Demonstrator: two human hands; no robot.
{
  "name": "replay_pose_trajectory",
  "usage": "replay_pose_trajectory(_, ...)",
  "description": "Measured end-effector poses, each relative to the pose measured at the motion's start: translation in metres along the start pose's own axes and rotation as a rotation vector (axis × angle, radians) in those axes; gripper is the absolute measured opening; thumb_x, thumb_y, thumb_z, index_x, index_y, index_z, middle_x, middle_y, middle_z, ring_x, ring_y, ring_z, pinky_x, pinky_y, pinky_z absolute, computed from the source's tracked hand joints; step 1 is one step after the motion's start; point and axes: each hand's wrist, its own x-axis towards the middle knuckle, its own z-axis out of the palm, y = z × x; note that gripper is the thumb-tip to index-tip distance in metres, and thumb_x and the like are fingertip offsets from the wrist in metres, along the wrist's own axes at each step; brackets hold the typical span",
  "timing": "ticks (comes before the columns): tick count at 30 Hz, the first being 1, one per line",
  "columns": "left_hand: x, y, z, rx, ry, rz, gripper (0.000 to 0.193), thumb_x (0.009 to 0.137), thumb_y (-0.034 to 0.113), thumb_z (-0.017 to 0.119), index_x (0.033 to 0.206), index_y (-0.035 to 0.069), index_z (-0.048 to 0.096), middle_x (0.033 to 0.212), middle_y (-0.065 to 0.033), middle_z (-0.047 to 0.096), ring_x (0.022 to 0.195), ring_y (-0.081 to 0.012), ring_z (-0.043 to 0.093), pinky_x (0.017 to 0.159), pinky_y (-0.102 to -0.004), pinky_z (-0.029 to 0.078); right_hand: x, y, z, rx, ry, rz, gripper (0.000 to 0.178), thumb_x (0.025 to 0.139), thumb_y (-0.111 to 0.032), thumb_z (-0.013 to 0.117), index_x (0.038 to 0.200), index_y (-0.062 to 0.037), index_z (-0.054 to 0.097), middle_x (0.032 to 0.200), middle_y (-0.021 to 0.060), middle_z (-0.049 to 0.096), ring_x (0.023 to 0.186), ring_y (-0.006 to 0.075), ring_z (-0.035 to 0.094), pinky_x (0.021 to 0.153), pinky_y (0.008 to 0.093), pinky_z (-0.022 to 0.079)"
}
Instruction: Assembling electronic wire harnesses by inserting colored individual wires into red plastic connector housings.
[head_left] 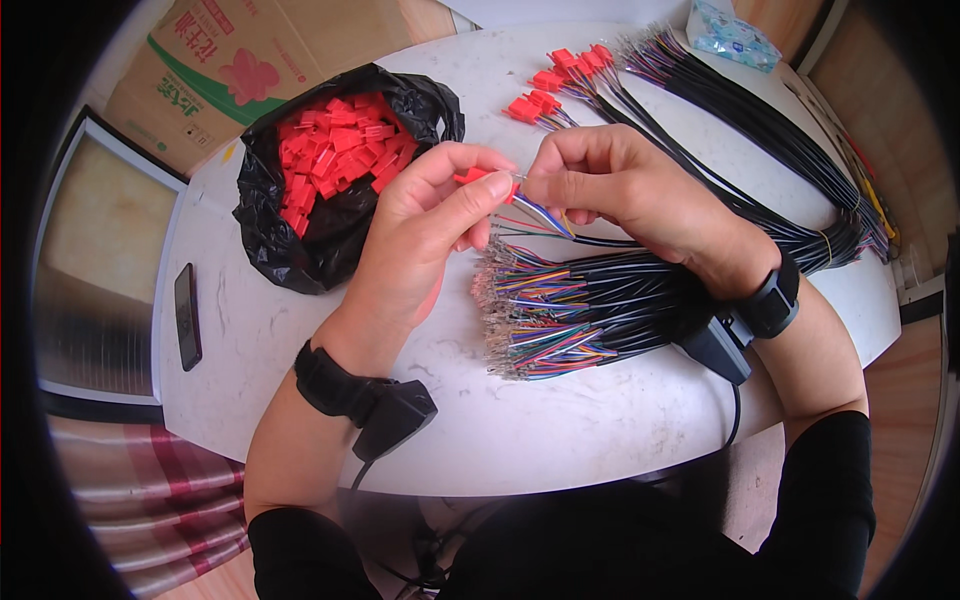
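Observation:
My left hand grips a small red plastic connector housing between thumb and fingers, above the middle of the table. Close against it, my right hand pinches a thin wire with a metal terminal at the housing's end. Several coloured wires run from the housing below my right fingers toward a black cable. Beneath my hands lies a thick bundle of black cables, their stripped coloured wires tipped with metal terminals and pointing left. My fingers partly hide the housing.
Left of my hands, a black plastic bag holds many red housings. Cables with red housings fitted and another cable bundle lie at the far right. A phone rests on the white table at left. A tissue pack sits behind.

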Motion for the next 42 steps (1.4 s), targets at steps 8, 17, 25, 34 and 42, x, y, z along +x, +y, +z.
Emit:
replay_pose_trajectory(8, 0.0007, -0.0032, -0.0033, 0.03, -0.009, 0.004, 0.01, 0.089, 0.014, 0.059, 0.096, 0.006, 0.06, 0.082, 0.0021, 0.057, 0.067, -0.0039, 0.045, 0.06, -0.0178, 0.037, -0.0004, 0.0013, 0.0053, -0.088, 0.032, -0.08, 0.015, 0.087, -0.016, 0.062, 0.081, -0.0021, 0.062, 0.072, -0.0031, 0.057, 0.065, 0.0026, 0.049, 0.059, 0.0186, 0.038)
replay_pose_trajectory(17, 0.0019, -0.0053, -0.002, -0.006, 0.037, 0.024, 0.01, 0.087, 0.017, 0.061, 0.091, 0.009, 0.062, 0.076, 0.0047, 0.058, 0.06, -0.0022, 0.046, 0.055, -0.0173, 0.032, 0.0006, 0.0013, 0.0041, -0.065, 0.087, -0.075, 0.013, 0.086, -0.014, 0.062, 0.082, -0.0017, 0.062, 0.07, -0.0025, 0.057, 0.063, 0.0024, 0.048, 0.056, 0.0185, 0.037)
replay_pose_trajectory(25, 0.0013, -0.0058, -0.0004, 0.012, 0.033, 0.038, 0.013, 0.087, 0.02, 0.064, 0.091, 0.008, 0.063, 0.077, 0.0047, 0.058, 0.059, -0.0023, 0.046, 0.055, -0.017, 0.033, 0.0001, 0.0032, 0.0088, -0.07, 0.104, -0.115, 0.014, 0.085, -0.013, 0.063, 0.078, -0.0008, 0.062, 0.067, -0.0017, 0.057, 0.062, 0.0033, 0.048, 0.054, 0.0192, 0.037)
replay_pose_trajectory(34, 0.0017, -0.0054, -0.0017, 0.027, 0.056, 0.03, 0.011, 0.087, 0.017, 0.063, 0.091, 0.007, 0.062, 0.076, 0.004, 0.059, 0.058, -0.0023, 0.045, 0.054, -0.0173, 0.032, -0.0011, 0.0004, 0.004, -0.07, 0.082, -0.036, 0.013, 0.087, -0.014, 0.06, 0.081, -0.0023, 0.061, 0.071, -0.0032, 0.055, 0.064, 0.0031, 0.048, 0.059, 0.019, 0.037)
replay_pose_trajectory(42, 0.0017, -0.0055, -0.0029, 0.011, 0.041, 0.007, 0.011, 0.086, 0.016, 0.062, 0.09, 0.005, 0.062, 0.076, 0.0033, 0.059, 0.059, -0.0025, 0.045, 0.055, -0.0174, 0.032, 0.0004, 0.0041, 0.0107, -0.14, 0.174, -0.168, 0.01, 0.083, -0.01, 0.063, 0.08, -0.0001, 0.061, 0.068, -0.0011, 0.057, 0.063, 0.004, 0.051, 0.058, 0.0197, 0.042)
